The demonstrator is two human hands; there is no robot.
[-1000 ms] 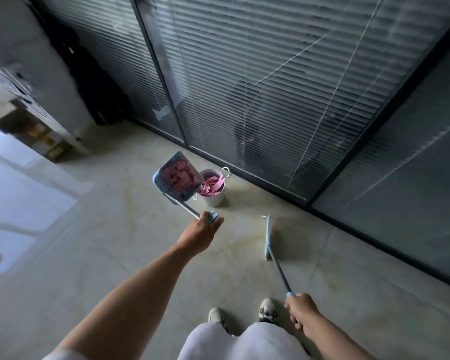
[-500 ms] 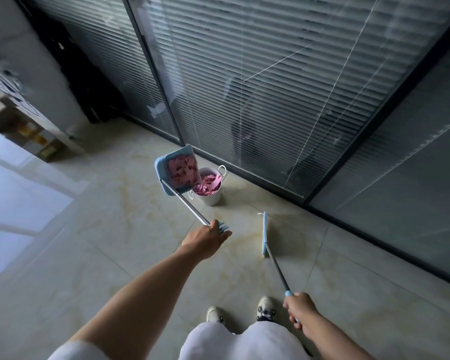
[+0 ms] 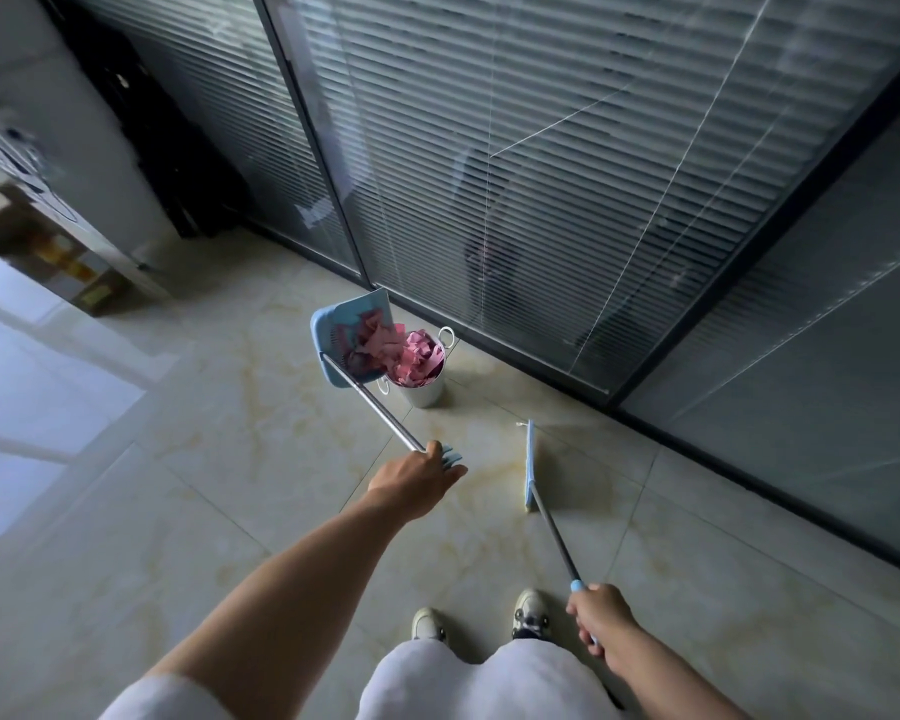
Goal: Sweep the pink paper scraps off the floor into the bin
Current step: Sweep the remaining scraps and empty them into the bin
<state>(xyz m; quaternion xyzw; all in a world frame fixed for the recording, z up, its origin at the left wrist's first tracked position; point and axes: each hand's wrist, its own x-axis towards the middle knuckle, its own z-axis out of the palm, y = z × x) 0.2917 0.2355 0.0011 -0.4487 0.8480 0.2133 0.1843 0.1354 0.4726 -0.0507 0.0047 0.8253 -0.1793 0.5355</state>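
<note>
**A:** Item moved since the earlier frame: dustpan (image 3: 352, 339), tipped further over, its pink paper scraps (image 3: 380, 341) now sliding from the pan toward the bin mouth. Log holdings, near to far.

**B:** Nearest: right hand (image 3: 599, 618), fingers wrapped shut on the blue grip of the broom (image 3: 552, 527). Thin metal shaft runs out ahead of those fingers to a flat blue head resting on the floor tile (image 3: 230, 511). Next: left hand (image 3: 417, 478), fingers closed round the dustpan handle's blue ridged end; smooth metal rod runs on beyond the knuckles.

**A:** Farthest?

**B:** Dustpan, pale blue plastic, shallow and square, ribbed inside, held tilted just over the bin. Bin (image 3: 422, 379): small white metal pail, round, loop handles at the rim, standing on the floor before the glass partition (image 3: 567, 174) with slatted blinds. Scraps: thin, crumpled, light; heaped to the pail's brim, the rest in the pan.

**A:** Risks?

**B:** Likely overflow, in my judgement: pail near full, so late scraps may slide off the heap onto glossy tile. Pan's lip is wider than the mouth; pouring too fast may shed pieces past the rim. Pan could nudge the light pail over.
</note>
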